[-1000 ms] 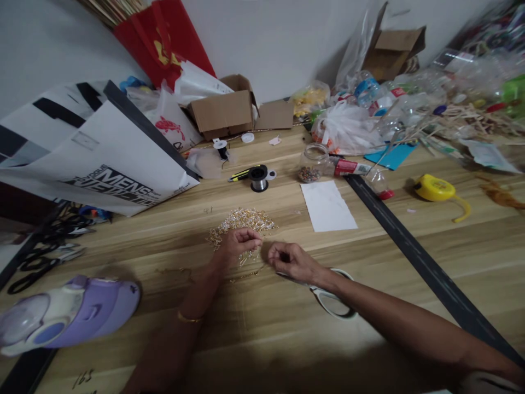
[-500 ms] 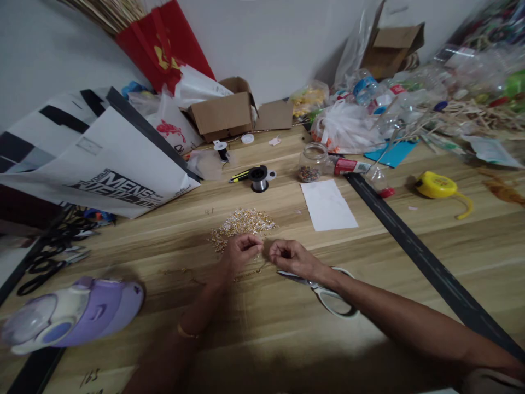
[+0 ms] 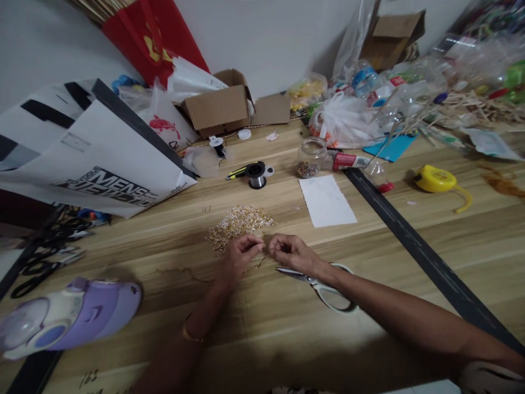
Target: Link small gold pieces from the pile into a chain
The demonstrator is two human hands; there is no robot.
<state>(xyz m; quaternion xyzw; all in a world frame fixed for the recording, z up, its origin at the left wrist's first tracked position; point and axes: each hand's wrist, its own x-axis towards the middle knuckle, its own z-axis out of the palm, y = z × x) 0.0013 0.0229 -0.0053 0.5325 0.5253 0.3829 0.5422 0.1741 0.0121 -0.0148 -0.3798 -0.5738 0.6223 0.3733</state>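
Observation:
My left hand (image 3: pixel 245 254) is closed in a pinch at the near edge of a heap of small gold and clear beads (image 3: pixel 241 220). What sits between its fingertips is too small to make out. Facing it, nearly touching, my right hand (image 3: pixel 290 253) is pinched too. A thin beaded strand (image 3: pixel 255 266) rises from the table towards the right fingertips, which seem to hold its end. More of a fine gold strand (image 3: pixel 186 272) lies left of my left wrist. Under my right wrist lies a pair of scissors (image 3: pixel 331 302) with pale handles, its blades pointing left.
Beyond the beads stand a wire spool (image 3: pixel 256 176), a yellow-black cutter (image 3: pixel 238 172) and a jar of beads (image 3: pixel 308 164). White paper (image 3: pixel 328 201) and a yellow tape measure (image 3: pixel 435 179) lie right. A purple bottle (image 3: pixel 96 312) and a large paper bag (image 3: pixel 110 148) occupy the left.
My hands have come slightly closer together, fingertips nearly meeting. The whole view has shifted a little; the objects on the table lie as before.

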